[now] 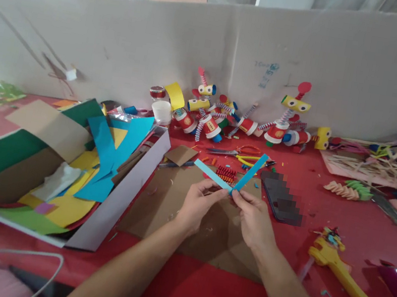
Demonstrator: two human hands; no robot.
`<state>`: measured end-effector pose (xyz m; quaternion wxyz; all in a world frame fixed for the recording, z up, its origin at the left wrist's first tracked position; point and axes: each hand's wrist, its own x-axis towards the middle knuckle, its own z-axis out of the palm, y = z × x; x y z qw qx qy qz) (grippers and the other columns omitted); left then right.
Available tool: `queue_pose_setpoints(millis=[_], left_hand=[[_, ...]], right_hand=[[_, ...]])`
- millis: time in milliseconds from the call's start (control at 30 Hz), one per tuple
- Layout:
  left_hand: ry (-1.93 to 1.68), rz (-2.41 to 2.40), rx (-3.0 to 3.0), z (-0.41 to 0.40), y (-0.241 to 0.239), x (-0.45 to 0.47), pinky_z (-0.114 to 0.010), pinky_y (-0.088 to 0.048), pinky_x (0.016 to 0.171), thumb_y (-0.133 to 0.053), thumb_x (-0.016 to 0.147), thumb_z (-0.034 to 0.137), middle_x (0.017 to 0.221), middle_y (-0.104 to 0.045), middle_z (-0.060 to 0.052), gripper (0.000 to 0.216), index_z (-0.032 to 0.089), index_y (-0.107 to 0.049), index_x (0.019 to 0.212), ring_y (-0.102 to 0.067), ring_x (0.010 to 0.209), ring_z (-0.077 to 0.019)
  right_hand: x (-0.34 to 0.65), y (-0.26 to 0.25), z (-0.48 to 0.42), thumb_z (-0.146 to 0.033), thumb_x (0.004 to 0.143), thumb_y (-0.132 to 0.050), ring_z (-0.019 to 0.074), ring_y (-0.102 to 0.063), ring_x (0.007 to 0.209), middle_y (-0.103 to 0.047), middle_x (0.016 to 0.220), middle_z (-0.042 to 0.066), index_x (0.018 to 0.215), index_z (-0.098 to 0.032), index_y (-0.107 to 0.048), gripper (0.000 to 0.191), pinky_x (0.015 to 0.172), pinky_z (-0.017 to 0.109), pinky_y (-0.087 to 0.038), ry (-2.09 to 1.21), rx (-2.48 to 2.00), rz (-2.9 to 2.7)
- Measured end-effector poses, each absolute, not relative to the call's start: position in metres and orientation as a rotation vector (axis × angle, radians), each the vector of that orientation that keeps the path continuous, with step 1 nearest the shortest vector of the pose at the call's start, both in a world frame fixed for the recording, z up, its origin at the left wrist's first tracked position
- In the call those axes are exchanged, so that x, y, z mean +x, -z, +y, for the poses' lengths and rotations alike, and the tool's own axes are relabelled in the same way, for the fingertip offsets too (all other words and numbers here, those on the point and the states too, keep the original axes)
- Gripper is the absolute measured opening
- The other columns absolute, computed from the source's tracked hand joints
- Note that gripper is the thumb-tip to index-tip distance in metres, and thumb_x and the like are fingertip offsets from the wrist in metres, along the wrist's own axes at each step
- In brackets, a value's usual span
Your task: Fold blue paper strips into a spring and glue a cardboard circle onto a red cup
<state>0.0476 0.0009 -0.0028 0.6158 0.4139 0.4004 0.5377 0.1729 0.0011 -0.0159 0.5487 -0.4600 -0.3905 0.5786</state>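
Note:
My left hand (198, 205) and my right hand (253, 219) meet over a brown cardboard sheet (214, 233) on the red table. Both pinch a pair of blue paper strips where they join in a V. The left strip (211, 174) runs up to the left, and the right strip (251, 172) runs up to the right. Fingers of both hands are closed on the joint. Just behind the strips lies a small red folded paper spring (225, 173).
A grey box (115, 205) of coloured paper sheets stands at the left. Paper-cup figures (250, 116) line the cardboard wall. Scissors (244, 152), a dark phone (281, 199), a yellow glue gun (340, 271) and wooden sticks (372, 166) lie at the right.

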Motion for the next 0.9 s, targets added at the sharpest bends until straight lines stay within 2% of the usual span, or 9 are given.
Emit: queue_pose_setpoints(millis=[233,467,600,767,833,900], left_hand=[[-1.224,0.937,0.938,0.001,0.005,0.048,-0.034,-0.046,0.08,-0.07,0.069,0.027,0.086,-0.07,-0.009,0.024,0.012,-0.07,0.088,-0.063,0.078,-0.019],[-1.234,0.916,0.871,0.0,-0.001,0.048,-0.032,-0.046,0.081,-0.07,0.069,0.027,0.086,-0.07,-0.008,0.022,0.014,-0.068,0.086,-0.063,0.08,-0.017],[-1.234,0.903,0.824,0.002,0.003,0.047,-0.033,-0.046,0.084,-0.073,0.066,0.026,0.086,-0.07,-0.008,0.023,0.014,-0.067,0.084,-0.063,0.082,-0.0177],[-1.226,0.927,0.806,0.004,0.003,0.049,-0.031,-0.048,0.075,-0.073,0.064,0.024,0.079,-0.069,-0.006,0.022,0.013,-0.069,0.082,-0.062,0.071,-0.0146],[-1.241,0.957,0.835,0.002,0.0,0.05,-0.029,-0.048,0.073,-0.073,0.063,0.022,0.076,-0.069,-0.006,0.02,0.012,-0.069,0.08,-0.061,0.068,-0.0134],[-1.251,0.987,0.863,0.001,-0.003,0.052,-0.028,-0.048,0.071,-0.073,0.062,0.02,0.075,-0.069,-0.005,0.018,0.012,-0.069,0.077,-0.061,0.066,-0.0127]], right_hand=[[0.171,0.01,0.001,-0.035,0.064,-0.073,0.0163,-0.058,0.07,-0.069,0.076,0.002,0.085,-0.019,-0.072,0.026,0.071,0.032,-0.045,-1.314,-1.13,-0.915],[0.172,0.015,0.0,-0.04,0.069,-0.069,0.0151,-0.054,0.069,-0.066,0.078,0.003,0.092,-0.018,-0.069,0.031,0.066,0.029,-0.043,-1.266,-1.15,-1.003],[0.172,0.019,0.001,-0.042,0.07,-0.068,0.0147,-0.053,0.068,-0.066,0.078,0.002,0.089,-0.019,-0.07,0.03,0.063,0.028,-0.041,-1.251,-1.149,-1.011],[0.172,0.012,-0.001,-0.041,0.068,-0.069,0.0159,-0.055,0.067,-0.066,0.077,0.003,0.09,-0.019,-0.07,0.032,0.061,0.028,-0.041,-1.257,-1.185,-1.04],[0.173,0.009,-0.002,-0.04,0.07,-0.068,0.0171,-0.057,0.07,-0.067,0.078,0.003,0.084,-0.019,-0.07,0.026,0.065,0.029,-0.042,-1.188,-1.189,-1.113],[0.175,0.006,-0.002,-0.04,0.071,-0.066,0.0164,-0.056,0.067,-0.064,0.07,0.001,0.072,-0.018,-0.068,0.022,0.063,0.028,-0.041,-1.106,-1.216,-1.154]])
